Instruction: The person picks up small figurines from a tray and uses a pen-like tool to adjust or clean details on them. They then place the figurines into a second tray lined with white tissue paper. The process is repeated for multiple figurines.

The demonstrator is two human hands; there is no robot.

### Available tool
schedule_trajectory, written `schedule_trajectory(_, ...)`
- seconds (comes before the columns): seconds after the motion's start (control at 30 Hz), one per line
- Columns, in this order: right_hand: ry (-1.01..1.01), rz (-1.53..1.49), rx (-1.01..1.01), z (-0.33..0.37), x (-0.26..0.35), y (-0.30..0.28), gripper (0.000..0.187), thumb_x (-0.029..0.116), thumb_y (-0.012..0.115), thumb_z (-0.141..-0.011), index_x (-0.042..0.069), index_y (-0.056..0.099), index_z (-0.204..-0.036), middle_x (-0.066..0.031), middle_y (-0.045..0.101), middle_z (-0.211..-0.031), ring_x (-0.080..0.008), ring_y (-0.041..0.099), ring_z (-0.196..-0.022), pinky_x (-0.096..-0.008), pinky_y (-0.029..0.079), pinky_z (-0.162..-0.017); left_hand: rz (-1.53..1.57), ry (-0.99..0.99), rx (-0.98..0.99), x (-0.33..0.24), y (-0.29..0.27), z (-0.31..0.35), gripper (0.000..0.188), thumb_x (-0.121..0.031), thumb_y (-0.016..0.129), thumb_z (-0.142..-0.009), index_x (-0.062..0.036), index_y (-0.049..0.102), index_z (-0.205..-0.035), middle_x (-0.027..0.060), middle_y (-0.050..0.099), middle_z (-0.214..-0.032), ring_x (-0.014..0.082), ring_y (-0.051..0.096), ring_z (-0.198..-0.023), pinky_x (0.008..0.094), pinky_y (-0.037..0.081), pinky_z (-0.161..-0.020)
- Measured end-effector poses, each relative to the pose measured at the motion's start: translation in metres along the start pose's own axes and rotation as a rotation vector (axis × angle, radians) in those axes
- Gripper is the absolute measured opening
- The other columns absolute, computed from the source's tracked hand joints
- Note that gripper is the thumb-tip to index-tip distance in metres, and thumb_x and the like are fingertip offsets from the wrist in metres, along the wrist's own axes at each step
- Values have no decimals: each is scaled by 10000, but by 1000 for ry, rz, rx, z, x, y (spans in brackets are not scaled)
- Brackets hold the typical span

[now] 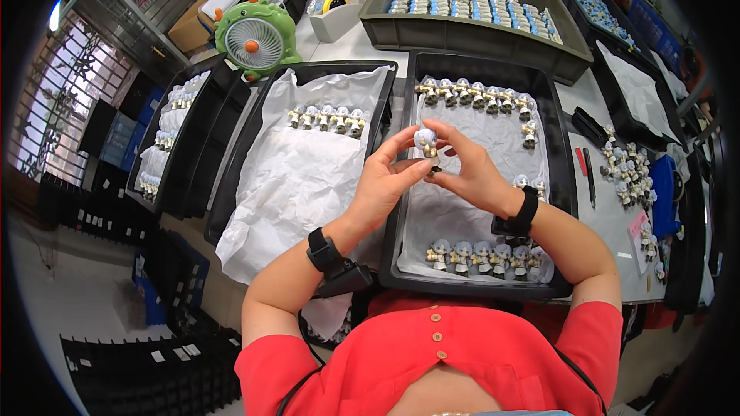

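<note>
Between both hands, upright, is a small figurine (425, 142) with a pale blue head and cream body. My left hand (391, 169) pinches it from the left, fingers at its head and thumb near its base. My right hand (472, 169) closes on it from the right, with fingertips at its head and lower end. Beneath them lies a black tray (563, 177) lined with white paper, where similar figurines (482, 258) stand in rows along its far, right and near sides. To the left, a second paper-lined black tray (308, 177) bears a short row of figurines (326, 119).
A green crate (478, 31) of figurines stands beyond the trays, beside a green animal-shaped fan (257, 35). At right lie a pen (590, 177), loose figurines (628, 169) and a blue box (664, 192). Another black tray (185, 162) sits far left.
</note>
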State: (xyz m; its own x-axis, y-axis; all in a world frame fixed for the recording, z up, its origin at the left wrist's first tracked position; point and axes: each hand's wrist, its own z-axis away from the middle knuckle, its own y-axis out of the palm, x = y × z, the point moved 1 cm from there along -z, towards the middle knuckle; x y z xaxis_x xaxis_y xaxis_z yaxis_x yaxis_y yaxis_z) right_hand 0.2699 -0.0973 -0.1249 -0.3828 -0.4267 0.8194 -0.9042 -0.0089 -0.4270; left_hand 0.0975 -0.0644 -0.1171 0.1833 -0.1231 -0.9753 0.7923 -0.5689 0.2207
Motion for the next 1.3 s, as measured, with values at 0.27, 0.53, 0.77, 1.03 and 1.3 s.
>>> schedule_trajectory(0.27,-171,156,-100,1,13,-1,724,42,762,-621,74,452,-1275,-115,526,-1111,-274,529,-1027,-365,450,-876,216,-20,-7,-7,1,5,521,-154,566,-904,-41,342,-1361,90,561,-1148,185,598,-1010,295,472,-875)
schedule_trajectory(0.53,-89,35,-39,-2,10,-4,709,97,789,-634,97,471,-1268,-95,525,-1115,-226,540,-1010,-332,457,-822,197,-17,-11,-6,-1,5,416,-181,527,-927,-52,349,-1280,118,578,-1112,235,615,-1005,335,494,-855)
schedule_trajectory(0.77,-123,100,-89,-1,12,-2,666,56,773,-611,79,483,-1210,-104,509,-1142,-272,513,-1032,-363,439,-854,165,-64,-27,-3,-3,5,406,-200,545,-923,-50,408,-1275,96,565,-1142,198,595,-1028,324,491,-855)
schedule_trajectory(1.03,-399,337,-84,4,16,6,677,8,758,-568,80,498,-1189,-98,491,-1158,-311,466,-1050,-408,407,-899,111,-68,85,2,3,6,465,-150,583,-901,-18,406,-1310,45,548,-1132,132,558,-1022,280,479,-854)
schedule_trajectory(1.3,-242,97,-52,2,24,2,728,57,813,-545,67,496,-1201,-87,475,-1169,-267,433,-1086,-378,454,-880,433,-172,294,-6,2,3,461,-290,450,-962,-56,341,-1344,75,494,-1230,211,533,-1115,332,469,-885)
